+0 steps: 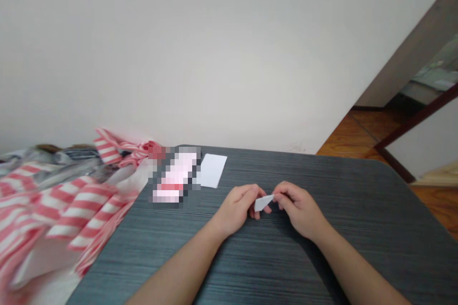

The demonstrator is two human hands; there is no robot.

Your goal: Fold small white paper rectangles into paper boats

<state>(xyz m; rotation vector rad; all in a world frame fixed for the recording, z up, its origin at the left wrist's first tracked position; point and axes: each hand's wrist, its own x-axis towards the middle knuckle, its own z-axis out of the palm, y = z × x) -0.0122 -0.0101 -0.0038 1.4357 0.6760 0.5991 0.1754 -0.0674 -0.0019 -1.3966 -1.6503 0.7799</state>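
Between my two hands is a small folded piece of white paper (pixel 264 202), roughly triangular, held just above the dark table. My left hand (pixel 240 205) curls around its left end, thumb on top and fingers behind it. At the paper's right tip, the thumb and fingers of my right hand (pixel 296 206) pinch it. Part of the paper is hidden by the left fingers. Farther back and to the left, a stack or sheet of white paper (pixel 213 170) lies flat on the table.
The dark wood-grain table (pixel 229 271) meets a pale wall (pixel 250 57) at the back. A pixelated pink-and-white object (pixel 175 176) lies beside the white paper. Red-and-white striped cloth (pixel 71 205) is heaped at the left. Wooden floor (pixel 336 136) and a dark-framed panel (pixel 425 147) show at the right.
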